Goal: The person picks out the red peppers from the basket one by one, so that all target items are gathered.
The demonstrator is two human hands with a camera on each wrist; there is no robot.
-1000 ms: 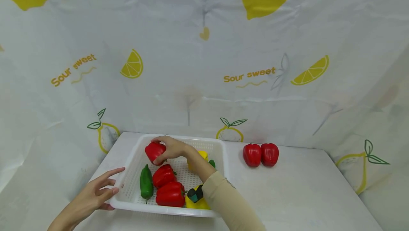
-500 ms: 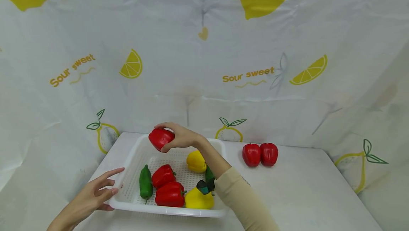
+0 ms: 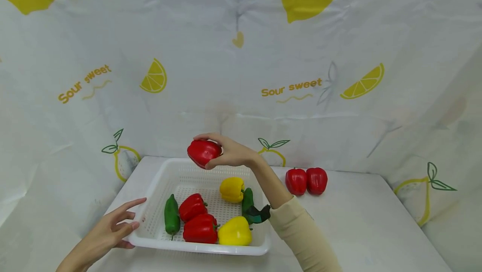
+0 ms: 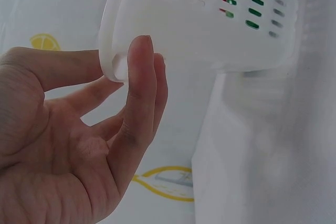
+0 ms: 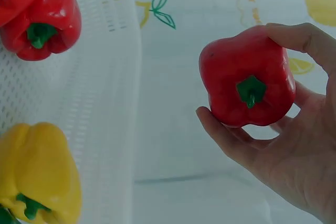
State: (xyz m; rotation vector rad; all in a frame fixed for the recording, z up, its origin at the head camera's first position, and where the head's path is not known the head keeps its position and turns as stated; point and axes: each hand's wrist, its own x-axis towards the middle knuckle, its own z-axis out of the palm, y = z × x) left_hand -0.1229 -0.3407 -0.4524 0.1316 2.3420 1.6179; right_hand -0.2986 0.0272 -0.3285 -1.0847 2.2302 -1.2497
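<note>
Red pepper (image 3: 201,153) up in the right hand (image 3: 233,152)

Gripped between thumb and curved fingers, spread only to the pepper's width — held over the far edge of the white basket (image 3: 199,248), apart from it. At near-left corner, basket rim lightly pinched by the left hand (image 3: 112,225) — fingers otherwise loosely spread.

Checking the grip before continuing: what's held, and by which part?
The right hand holds a red pepper by its sides, stem uncovered. The left hand touches the basket at one corner; hold unclear.
</note>
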